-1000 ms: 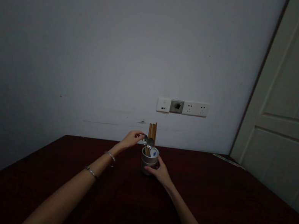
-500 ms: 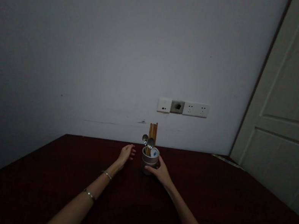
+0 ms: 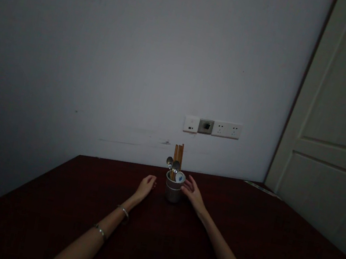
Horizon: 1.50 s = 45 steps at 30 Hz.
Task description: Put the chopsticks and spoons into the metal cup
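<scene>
A grey utensil holder (image 3: 173, 193) stands upright on the dark red table. Wooden chopsticks (image 3: 178, 155), two metal spoons (image 3: 176, 166) and a white spoon with a blue pattern (image 3: 180, 177) stick up out of it. My right hand (image 3: 194, 195) is at the holder's right side, fingers spread and no longer wrapped round it; whether a fingertip still touches the rim I cannot tell. To the left of the holder, apart from it, my left hand (image 3: 144, 188) rests near the tabletop with its fingers curled in and nothing seen in them. Two bracelets (image 3: 124, 211) circle the left forearm.
The table (image 3: 153, 242) reaches back to a pale wall (image 3: 136, 74). Sockets and a switch (image 3: 212, 127) sit on the wall behind the holder. A white panelled door (image 3: 343, 132) stands at the right, and a thin flat strip (image 3: 263, 189) lies at the table's back right edge.
My right hand has let go of the utensil holder and opened, shifting slightly right. The fingers of my left hand have curled in more. The view has shifted a little.
</scene>
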Tool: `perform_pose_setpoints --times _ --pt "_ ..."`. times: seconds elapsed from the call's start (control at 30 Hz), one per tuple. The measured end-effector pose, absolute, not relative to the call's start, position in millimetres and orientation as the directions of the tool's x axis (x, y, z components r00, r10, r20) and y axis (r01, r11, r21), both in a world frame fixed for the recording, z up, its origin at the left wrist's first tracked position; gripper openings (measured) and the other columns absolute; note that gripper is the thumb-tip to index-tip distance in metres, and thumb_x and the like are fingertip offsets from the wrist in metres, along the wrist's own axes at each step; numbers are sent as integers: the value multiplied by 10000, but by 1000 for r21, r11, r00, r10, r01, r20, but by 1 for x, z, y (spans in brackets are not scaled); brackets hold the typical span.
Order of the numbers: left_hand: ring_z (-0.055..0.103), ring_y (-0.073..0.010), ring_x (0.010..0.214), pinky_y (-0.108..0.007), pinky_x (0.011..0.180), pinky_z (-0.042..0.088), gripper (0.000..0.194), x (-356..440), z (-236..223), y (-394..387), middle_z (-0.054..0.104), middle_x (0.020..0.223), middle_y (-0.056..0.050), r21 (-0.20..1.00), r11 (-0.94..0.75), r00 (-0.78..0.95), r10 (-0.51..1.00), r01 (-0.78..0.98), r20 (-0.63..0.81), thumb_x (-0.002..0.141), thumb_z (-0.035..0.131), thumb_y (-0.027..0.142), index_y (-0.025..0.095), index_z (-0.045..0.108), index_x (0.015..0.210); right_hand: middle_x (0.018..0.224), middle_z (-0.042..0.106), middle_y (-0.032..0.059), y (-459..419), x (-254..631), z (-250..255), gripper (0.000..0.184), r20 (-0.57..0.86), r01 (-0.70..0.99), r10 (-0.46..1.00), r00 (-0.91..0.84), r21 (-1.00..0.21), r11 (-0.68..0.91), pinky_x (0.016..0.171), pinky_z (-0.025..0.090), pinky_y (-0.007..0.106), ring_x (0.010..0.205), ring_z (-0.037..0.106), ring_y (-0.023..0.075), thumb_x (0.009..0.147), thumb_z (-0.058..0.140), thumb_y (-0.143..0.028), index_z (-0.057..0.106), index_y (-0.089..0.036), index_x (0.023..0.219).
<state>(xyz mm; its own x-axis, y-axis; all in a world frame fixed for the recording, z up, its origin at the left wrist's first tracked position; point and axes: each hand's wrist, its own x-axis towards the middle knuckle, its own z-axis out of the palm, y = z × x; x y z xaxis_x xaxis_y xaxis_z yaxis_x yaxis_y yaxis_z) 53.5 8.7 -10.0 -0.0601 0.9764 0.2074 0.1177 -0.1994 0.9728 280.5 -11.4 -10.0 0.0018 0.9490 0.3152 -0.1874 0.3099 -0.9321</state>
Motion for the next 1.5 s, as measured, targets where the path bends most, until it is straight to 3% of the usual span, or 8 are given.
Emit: perform_pose_setpoints --times 0.2,0.33,0.5,0.6,0.77,0.97,1.3,1.5 --pt "602 -182 891 -283 833 438 235 40 -8 2 660 912 -82 902 -227 -37 965 367 258 760 491 293 129 614 875 1299 495 140 -7 319 -9 703 189 -51 961 199 -978 203 919 442 368 1165 500 228 774 429 -588 337 -191 1347" --pt "588 -200 967 -298 898 416 242 32 -7 -13 654 1012 -94 768 -313 74 941 559 330 760 482 255 140 631 913 1214 570 139 -16 325 -26 575 275 240 934 228 -946 219 955 416 373 1125 535 239 773 502 -412 444 -140 1277" --pt "483 -243 1159 -327 1006 334 461 27 -19 -33 526 1242 -184 537 -375 219 917 756 333 786 463 262 44 511 1189 1264 531 134 -35 313 -32 580 357 595 927 112 -772 226 1026 338 343 1175 493 190 755 472 -183 380 -108 1323" --pt "365 -263 1263 -339 1056 262 537 28 -23 -44 425 1333 -214 383 -381 275 913 842 303 817 419 272 -9 417 1275 1314 471 177 -47 303 -27 630 343 717 939 34 -662 216 1043 309 305 1217 446 188 758 453 -165 308 -18 1353" --pt "358 -296 1262 -404 1051 253 483 32 -20 -56 449 1321 -193 226 -321 244 918 920 312 846 362 280 31 465 1247 1347 428 187 -72 287 -21 577 316 870 941 -121 -423 254 1053 284 294 1253 397 209 802 427 -219 362 10 1328" --pt "426 -287 1209 -391 1019 294 413 34 -17 -62 524 1252 -174 161 -285 210 906 945 368 844 355 258 62 548 1152 1307 478 182 -86 278 -20 453 320 932 932 -172 -254 260 1033 302 357 1232 419 252 854 346 -246 539 -31 1203" --pt "483 -240 1153 -323 1027 289 390 33 -17 -60 575 1184 -156 161 -309 226 890 937 397 833 364 232 76 574 1122 1271 513 185 -86 282 -22 442 353 927 913 -206 -227 297 1027 310 314 1207 451 234 849 365 -240 566 -22 1178" --pt "428 -233 1215 -321 1030 282 386 32 -16 -61 530 1255 -142 198 -280 200 916 939 347 837 376 240 94 560 1143 1280 506 179 -90 283 -20 439 337 920 920 -199 -259 294 1029 305 314 1213 444 226 850 363 -244 570 -34 1176"
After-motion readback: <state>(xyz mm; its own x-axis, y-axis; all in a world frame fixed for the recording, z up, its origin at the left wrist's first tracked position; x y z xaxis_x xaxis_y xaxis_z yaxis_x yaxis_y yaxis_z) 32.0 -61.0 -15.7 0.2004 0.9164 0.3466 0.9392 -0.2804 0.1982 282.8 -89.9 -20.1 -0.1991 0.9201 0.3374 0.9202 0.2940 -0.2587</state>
